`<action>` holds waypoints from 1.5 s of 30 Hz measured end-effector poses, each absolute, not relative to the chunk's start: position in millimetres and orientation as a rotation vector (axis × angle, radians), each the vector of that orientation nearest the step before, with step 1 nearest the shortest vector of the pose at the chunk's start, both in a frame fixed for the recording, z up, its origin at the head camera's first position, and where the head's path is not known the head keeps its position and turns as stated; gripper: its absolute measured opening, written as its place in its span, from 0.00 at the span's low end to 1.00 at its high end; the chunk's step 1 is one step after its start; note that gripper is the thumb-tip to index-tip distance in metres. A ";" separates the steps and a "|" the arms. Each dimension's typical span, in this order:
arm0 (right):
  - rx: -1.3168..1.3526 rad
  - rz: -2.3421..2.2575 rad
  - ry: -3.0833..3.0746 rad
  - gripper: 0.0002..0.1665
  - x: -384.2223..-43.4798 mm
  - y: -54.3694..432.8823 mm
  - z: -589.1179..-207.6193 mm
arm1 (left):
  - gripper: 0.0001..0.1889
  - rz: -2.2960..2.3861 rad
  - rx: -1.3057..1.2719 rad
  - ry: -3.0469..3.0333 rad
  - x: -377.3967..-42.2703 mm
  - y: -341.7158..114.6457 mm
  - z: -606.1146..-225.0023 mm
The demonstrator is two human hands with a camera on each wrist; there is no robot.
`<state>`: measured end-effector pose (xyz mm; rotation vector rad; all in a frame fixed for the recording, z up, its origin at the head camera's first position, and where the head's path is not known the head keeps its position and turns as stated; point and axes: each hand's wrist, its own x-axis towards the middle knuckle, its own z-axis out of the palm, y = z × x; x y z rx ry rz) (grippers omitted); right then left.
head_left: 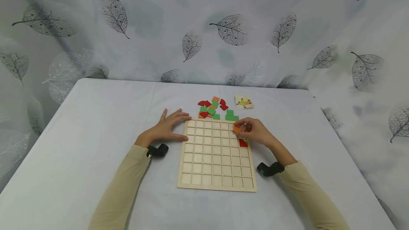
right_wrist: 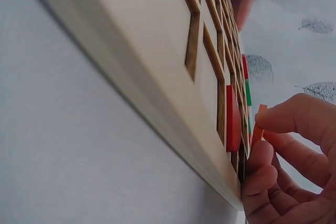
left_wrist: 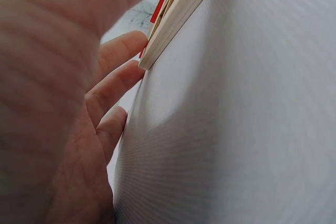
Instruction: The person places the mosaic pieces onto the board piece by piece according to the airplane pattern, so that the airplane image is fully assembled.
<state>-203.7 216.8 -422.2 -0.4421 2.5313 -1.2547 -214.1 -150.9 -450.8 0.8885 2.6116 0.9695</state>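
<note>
A wooden grid board (head_left: 217,189) with square compartments lies on the table. My left hand (head_left: 167,127) rests at its far left corner, fingers spread and mostly straight, with fingertips at the board's edge in the left wrist view. My right hand (head_left: 254,130) pinches an orange tile (head_left: 236,129) between thumb and fingers, close over the board's far right corner. In the right wrist view the orange tile (right_wrist: 259,124) stands tilted on edge in the pinch. A red tile with a curved edge (head_left: 243,143) sits in a right-column compartment, just nearer than my right hand.
Beyond the board's far edge lies a loose pile of red, green and orange tiles (head_left: 212,104). Several green tiles (head_left: 232,118) lie together to its right. A small pattern card (head_left: 244,102) lies behind them. White cloth covers the table (head_left: 80,144); a leaf-print curtain (head_left: 153,27) hangs behind.
</note>
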 end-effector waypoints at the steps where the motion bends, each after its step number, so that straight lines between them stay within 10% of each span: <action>1: -0.438 -1.253 2.528 0.22 -202.9 217.3 -422.1 | 0.40 0.969 0.888 2.612 -214.1 -150.8 -450.8; 45: -0.756 -1.300 2.361 0.19 -172.5 246.9 -428.1 | 0.40 0.963 0.855 2.614 -214.5 -149.0 -451.2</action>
